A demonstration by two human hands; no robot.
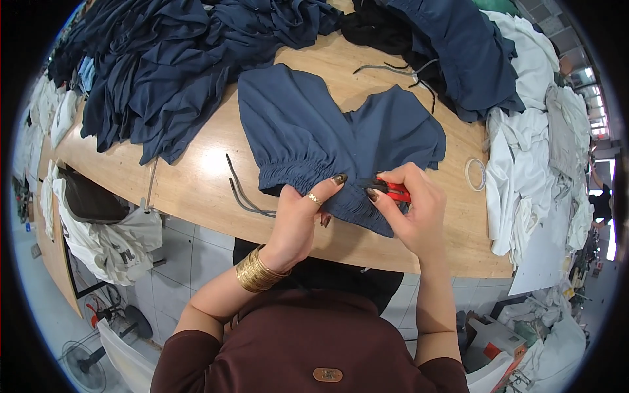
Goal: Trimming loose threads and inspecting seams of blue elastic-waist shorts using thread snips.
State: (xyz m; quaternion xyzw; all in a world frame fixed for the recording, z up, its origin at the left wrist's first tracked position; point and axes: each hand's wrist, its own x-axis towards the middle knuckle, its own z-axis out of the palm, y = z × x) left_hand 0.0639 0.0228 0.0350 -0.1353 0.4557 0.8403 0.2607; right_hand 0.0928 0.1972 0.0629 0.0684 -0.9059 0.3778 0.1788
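Observation:
Navy shorts (295, 118) with a gathered elastic waistband lie on the table, the waistband toward me and the legs pointing away. My left hand (303, 213) is closed on the waistband near its middle, thumb on top and fingers beneath. Red-handled thread snips (398, 191) with dark blades sit in my right hand (414, 203), gripped between thumb and fingers. The blades are right at the waistband, near the centre seam; whether they touch a thread is too small to tell. A dark cord (239, 195) lies on the table left of the waistband.
A large heap of navy garments (164, 72) covers the far left of the wooden table (190, 177). More navy pieces (458, 52) and loose cords (393, 69) lie far right. A tape roll (475, 175) sits beside white cloth (517, 164) at the right.

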